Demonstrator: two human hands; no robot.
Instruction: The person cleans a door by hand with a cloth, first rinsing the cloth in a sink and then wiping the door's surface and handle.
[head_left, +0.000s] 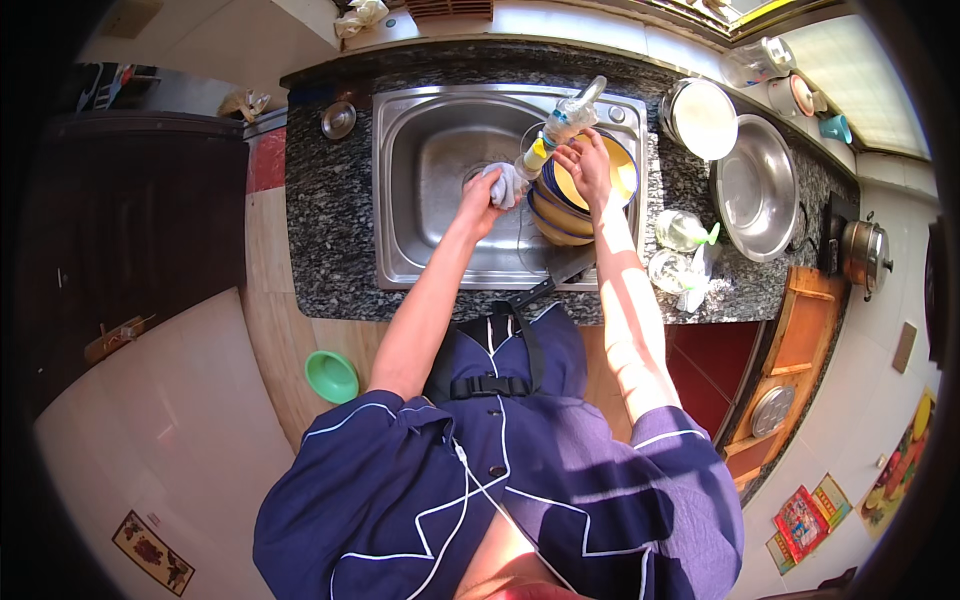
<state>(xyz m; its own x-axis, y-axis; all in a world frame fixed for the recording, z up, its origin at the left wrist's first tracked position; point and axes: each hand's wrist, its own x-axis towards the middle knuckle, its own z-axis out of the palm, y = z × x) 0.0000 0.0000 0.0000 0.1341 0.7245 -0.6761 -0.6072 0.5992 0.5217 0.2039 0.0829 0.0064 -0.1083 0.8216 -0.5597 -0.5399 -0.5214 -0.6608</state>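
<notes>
Two hands met over the steel sink point(400, 180). The left hand point(478, 203) was closed around a white cloth point(506, 184), its fingers curled and bunched into the fabric just above the drain. The right hand point(586, 165) held a clear plastic bottle point(558, 130) with a yellow nozzle end, tilted so the nozzle pointed down toward the cloth; the fingers were wrapped round the bottle's lower body, though how tightly they pressed could not be told from above.

The bottle looked light and thin-walled, likely to give under a squeeze and probably slick if wet or soapy, so a grip round its middle seemed safer than one near the nozzle. The cloth looked soft and limp, apt to sag and drip, and best taken bunched in the fist as it was. The stack of bowls point(590, 195) at the sink's right side, blue outside and yellow inside, looked heavy, hard and breakable; I would judge each best lifted by the rim with the other hand beneath.

By count: one cloth, one bottle, one stack of what seemed three or four bowls, the exact number unclear. A knife point(560, 272) lay on the sink's front edge. On the dark stone counter point(320, 220) to the right stood two steel pans point(755, 185), one lidded pot point(865, 252) and two upturned glasses point(680, 228). One green bowl point(331, 376) sat on the floor.
</notes>
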